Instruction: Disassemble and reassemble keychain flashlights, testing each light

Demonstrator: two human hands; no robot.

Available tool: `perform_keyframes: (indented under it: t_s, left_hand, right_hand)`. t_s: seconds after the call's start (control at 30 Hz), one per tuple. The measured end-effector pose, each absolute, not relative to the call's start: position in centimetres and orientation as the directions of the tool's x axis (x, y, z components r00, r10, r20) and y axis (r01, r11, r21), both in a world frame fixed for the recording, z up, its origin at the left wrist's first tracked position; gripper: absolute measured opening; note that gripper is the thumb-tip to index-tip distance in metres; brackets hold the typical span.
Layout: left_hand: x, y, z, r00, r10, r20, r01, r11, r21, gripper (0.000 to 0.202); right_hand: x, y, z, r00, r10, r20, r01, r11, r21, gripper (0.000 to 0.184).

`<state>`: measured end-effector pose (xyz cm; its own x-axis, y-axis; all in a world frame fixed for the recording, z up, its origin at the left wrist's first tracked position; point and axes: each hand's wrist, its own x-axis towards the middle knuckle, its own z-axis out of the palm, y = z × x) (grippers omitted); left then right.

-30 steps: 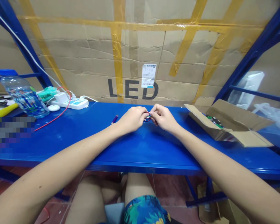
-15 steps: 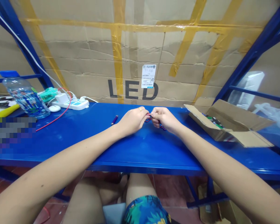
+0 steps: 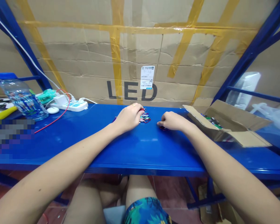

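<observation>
My left hand [image 3: 130,117] rests low over the blue table, fingers curled together. A small red piece [image 3: 142,109] shows at its fingertips. Right beside these fingers lies a row of small shiny multicoloured pieces [image 3: 145,117] with metallic parts; my hand partly covers them, and their kind is too small to tell. My right hand [image 3: 171,120] is a short way to the right, its fingers bent inward and closed. Under its fingertips a small dark red and blue piece [image 3: 162,128] lies on the table, mostly hidden. Behind my left wrist, a bit of a purple stick [image 3: 114,119] peeks out.
An open cardboard box [image 3: 224,130] with small parts inside stands at the right. To the left are a water bottle [image 3: 25,98], a white power strip [image 3: 77,105] and a red cable [image 3: 60,116]. A large carton [image 3: 88,62] marked LED rises behind the table [image 3: 140,155].
My hands, which were together on a thin red piece, have moved apart. The right one has shifted right and slightly nearer, and the row of multicoloured pieces is now exposed.
</observation>
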<state>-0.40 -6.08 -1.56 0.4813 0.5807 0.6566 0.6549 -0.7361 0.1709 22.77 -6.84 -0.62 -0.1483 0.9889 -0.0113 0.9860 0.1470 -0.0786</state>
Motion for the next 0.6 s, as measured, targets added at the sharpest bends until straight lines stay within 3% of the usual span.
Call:
perform_keyframes:
  t_s: [0.13,0.37,0.5,0.6]
  left_hand:
    - [-0.3,-6.1,-1.6,0.493,0.573,0.655,0.644,-0.746,0.168,0.017]
    - [-0.4,-6.0,-1.7,0.514,0.572,0.639,0.638,-0.753,0.161,0.018]
    - [-0.6,-6.3,-1.6,0.574,0.549,0.607,0.591,-0.791,0.157,0.017]
    - [-0.7,-6.5,-1.6,0.643,0.518,0.564,0.52,-0.836,0.174,0.016]
  right_hand:
    - [21.7,-7.1,-1.0,-0.18,0.984,0.006,0.981,0.18,-0.073,0.023]
    - [20.0,-8.2,-1.3,-0.353,0.935,0.033,0.901,0.349,-0.258,0.005]
    - [19.8,-8.3,-1.6,-0.482,0.871,0.092,0.74,0.461,-0.49,0.007]
    - [20.4,-8.2,-1.3,-0.487,0.859,0.159,0.571,0.451,-0.686,0.007]
